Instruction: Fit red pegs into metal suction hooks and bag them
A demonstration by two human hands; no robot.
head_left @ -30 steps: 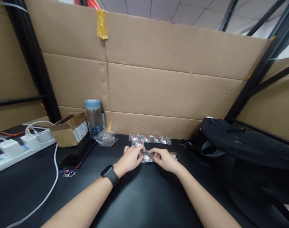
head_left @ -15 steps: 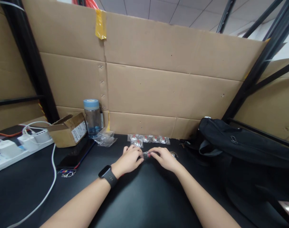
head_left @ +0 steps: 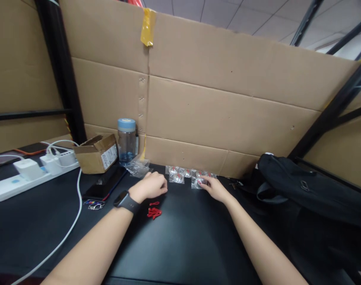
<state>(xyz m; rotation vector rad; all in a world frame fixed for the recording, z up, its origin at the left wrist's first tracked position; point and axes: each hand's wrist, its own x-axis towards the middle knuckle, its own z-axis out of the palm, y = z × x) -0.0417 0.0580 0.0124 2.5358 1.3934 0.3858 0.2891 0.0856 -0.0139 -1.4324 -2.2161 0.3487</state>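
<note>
Clear plastic covers the packet (head_left: 194,183) on the table (head_left: 183,245), at the fingertips of your right hand (head_left: 216,190); I can't tell whether they pinch it. More packets (head_left: 176,179) lie nearby. Your left hand (head_left: 151,185) curls, grip hidden, near red cords (head_left: 154,213).

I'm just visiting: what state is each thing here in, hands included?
Left hand: curled, contents hidden
Right hand: touching a clear packet
Other clear packets: lying grouped
Red cords: loosely bunched
Cardboard box: open
Bottle: upright, lid on
Plastic wrap: crumpled
Power strip: chargers plugged in
Backpack: slumped, closure unclear
Watch: strapped on left wrist
</note>
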